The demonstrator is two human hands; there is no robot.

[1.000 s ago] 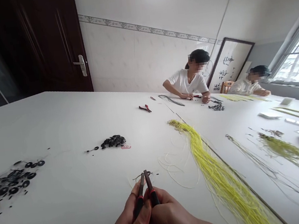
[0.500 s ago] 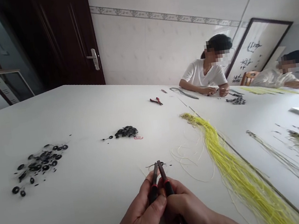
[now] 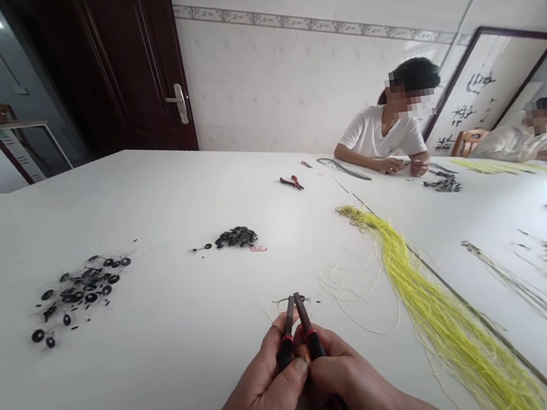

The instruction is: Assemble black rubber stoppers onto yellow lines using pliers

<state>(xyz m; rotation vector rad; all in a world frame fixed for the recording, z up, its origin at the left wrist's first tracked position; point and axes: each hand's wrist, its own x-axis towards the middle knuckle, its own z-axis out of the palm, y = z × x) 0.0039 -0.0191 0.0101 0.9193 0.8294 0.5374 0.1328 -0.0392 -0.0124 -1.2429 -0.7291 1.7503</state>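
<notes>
My left hand (image 3: 270, 387) is closed around one pair of pliers (image 3: 289, 317), with dark metal jaws and a black-and-red handle. A second pair of pliers (image 3: 304, 315) sits in my right hand (image 3: 346, 370), its fingers wrapped round the grip. The two hands touch, and the jaw tips meet just above them. Small dark bits and a thin curved strand (image 3: 280, 300) show at the tips; what the jaws grip is too small to make out. To the right lies a long bundle of yellow line (image 3: 403, 268), with loose loops spreading towards my hands.
On the white table (image 3: 185, 378) are a scattered pile of black discs (image 3: 87, 286), a tighter black heap (image 3: 236, 237) by a red-marked label (image 3: 258, 248), and other red-handled pliers (image 3: 291, 182). Two people (image 3: 385, 136) sit at the far right. More strands (image 3: 521, 287) lie rightward.
The view has shifted slightly, so the table and people appear a little further right. My hands hold nearly the same pose, with both pliers' tips still together.
</notes>
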